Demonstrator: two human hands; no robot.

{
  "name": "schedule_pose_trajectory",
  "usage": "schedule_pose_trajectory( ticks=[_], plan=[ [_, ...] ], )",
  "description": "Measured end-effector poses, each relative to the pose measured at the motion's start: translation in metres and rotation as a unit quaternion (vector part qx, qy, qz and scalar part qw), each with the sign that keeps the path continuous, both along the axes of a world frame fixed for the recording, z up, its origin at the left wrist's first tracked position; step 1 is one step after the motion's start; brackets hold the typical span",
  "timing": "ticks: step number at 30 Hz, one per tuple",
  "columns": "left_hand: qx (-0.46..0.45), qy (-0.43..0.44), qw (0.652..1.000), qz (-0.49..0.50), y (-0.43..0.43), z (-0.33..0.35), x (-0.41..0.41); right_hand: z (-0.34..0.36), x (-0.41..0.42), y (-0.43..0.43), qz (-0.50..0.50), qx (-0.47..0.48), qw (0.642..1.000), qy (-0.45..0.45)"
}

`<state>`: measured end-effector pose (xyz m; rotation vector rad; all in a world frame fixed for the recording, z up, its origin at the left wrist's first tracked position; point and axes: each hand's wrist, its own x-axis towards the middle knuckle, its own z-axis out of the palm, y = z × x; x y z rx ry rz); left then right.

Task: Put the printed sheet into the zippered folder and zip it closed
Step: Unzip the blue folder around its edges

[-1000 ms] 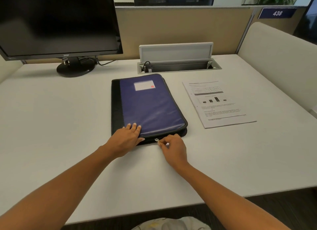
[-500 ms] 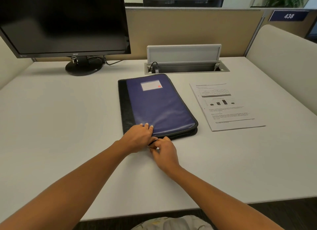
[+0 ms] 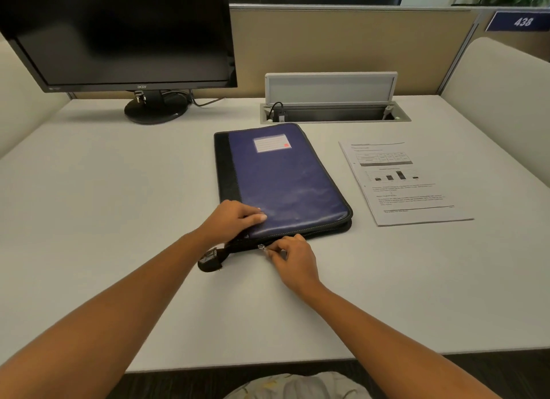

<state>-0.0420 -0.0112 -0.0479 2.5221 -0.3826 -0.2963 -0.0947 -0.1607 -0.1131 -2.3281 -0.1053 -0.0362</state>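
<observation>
A blue zippered folder (image 3: 285, 181) with a black spine and a white label lies flat in the middle of the white desk (image 3: 119, 205). My left hand (image 3: 235, 220) presses on its near left corner. My right hand (image 3: 293, 257) pinches the small metal zipper pull (image 3: 261, 246) at the folder's near edge. A black strap tab (image 3: 211, 258) sticks out from the near left corner onto the desk. The printed sheet (image 3: 398, 181), with a table, a bar chart and text, lies flat to the right of the folder, apart from it.
A black monitor (image 3: 119, 32) on a round stand occupies the back left. An open cable tray (image 3: 333, 112) with a raised lid sits behind the folder. Padded partitions border the desk on the left and right (image 3: 500, 100). The desk's front edge is near my body.
My right hand has moved a little right along the folder's near edge with the zipper pull. The black strap tab now shows at the near left corner. My left hand has stayed on the corner.
</observation>
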Motion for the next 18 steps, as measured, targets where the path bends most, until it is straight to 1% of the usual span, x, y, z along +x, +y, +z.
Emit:
schedule_pose_trajectory(
  ticks=[1, 2, 5, 9, 11, 13, 18],
  plan=[
    [-0.025, 0.012, 1.0, 0.008, 0.007, -0.002, -0.003, 0.0, 0.0, 0.0, -0.002, 0.007, 1.0, 0.002],
    [-0.011, 0.012, 1.0, -0.001, 0.014, -0.005, -0.006, 0.0, 0.001, 0.0, -0.003, 0.013, 1.0, 0.004],
    [0.134, 0.005, 0.99, -0.047, 0.027, -0.013, -0.015, 0.002, 0.002, 0.001, 0.0, 0.025, 1.0, 0.005],
    [0.241, -0.018, 0.968, -0.067, 0.032, -0.011, -0.02, 0.004, 0.002, 0.001, 0.003, 0.029, 1.0, 0.01],
    [0.28, -0.025, 0.956, -0.079, 0.029, -0.013, -0.024, 0.004, 0.002, 0.0, 0.008, 0.023, 1.0, 0.008],
    [0.305, -0.037, 0.948, -0.085, 0.026, -0.016, -0.028, 0.005, 0.002, 0.001, 0.014, 0.019, 1.0, 0.002],
    [0.298, -0.038, 0.95, -0.081, 0.022, -0.018, -0.031, 0.005, 0.0, 0.006, 0.031, 0.024, 0.999, -0.005]
  ],
)
